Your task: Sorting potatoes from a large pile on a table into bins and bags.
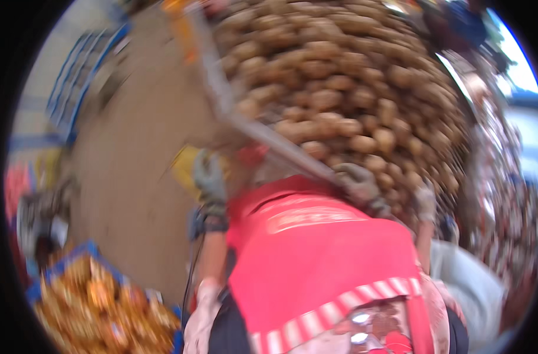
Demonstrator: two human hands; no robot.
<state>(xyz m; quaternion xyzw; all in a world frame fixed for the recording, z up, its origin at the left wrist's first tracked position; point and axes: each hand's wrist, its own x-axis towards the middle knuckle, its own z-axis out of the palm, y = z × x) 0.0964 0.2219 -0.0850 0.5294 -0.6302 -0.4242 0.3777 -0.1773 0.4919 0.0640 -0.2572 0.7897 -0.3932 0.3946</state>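
The picture is blurred. My left hand (209, 177), in a grey glove, holds a yellow object (185, 170), perhaps a bag, outside the metal rim (271, 141) of a sorting table. Potatoes (326, 99) lie heaped across the table. My right hand (361, 183), also gloved in grey, is at the rim beside the nearest potatoes; its fingers look bent, but whether they grip anything is unclear. Part of the wrist is hidden by the red apron (322, 256). A lighter glove (425, 201) shows further right at the heap's edge; whose it is cannot be told.
A blue-edged crate (92, 250) full of orange-yellow mesh bags stands at lower left. Blue racks or crates (81, 75) are at upper left, beyond the brown floor (127, 177). A person in blue (465, 26) is at upper right. Pale sheeting (468, 283) lies at lower right.
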